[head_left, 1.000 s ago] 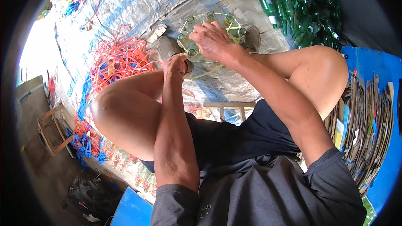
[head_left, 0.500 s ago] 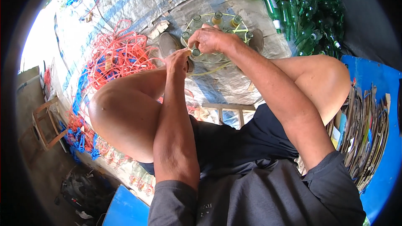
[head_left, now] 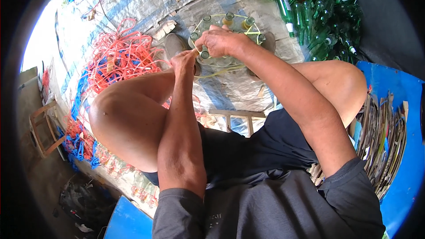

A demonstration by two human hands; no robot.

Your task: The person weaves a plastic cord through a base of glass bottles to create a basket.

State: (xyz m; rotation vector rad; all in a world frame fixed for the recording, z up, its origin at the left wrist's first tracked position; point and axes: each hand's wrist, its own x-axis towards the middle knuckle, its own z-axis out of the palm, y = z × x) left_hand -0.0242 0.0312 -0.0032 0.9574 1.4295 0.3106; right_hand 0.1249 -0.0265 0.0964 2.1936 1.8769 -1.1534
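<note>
A cluster of clear glass bottles [head_left: 206,21] stands upright on the ground between my shoes. A thin yellow plastic strap [head_left: 239,16] runs around their necks, and a loose length of it lies along the near side. At the cluster's near left, my left hand [head_left: 183,60] pinches the strap beside one bottle neck. Reaching over the bottles from the right, my right hand [head_left: 221,43] has its fingers curled on the strap close to my left fingertips. It hides some of the bottles in the middle.
Tangled pink and blue straps [head_left: 121,57] lie on the left. Green bottles [head_left: 316,15] are heaped at the far right. Stacked cardboard [head_left: 383,137] stands beside a blue panel [head_left: 400,93] near my right knee. A striped tarpaulin [head_left: 155,0] covers the ground; a wooden frame [head_left: 239,114] lies below the bottles.
The whole view has shifted slightly. My left hand has tilted a little toward the right one; both keep to the strap at the cluster's left side.
</note>
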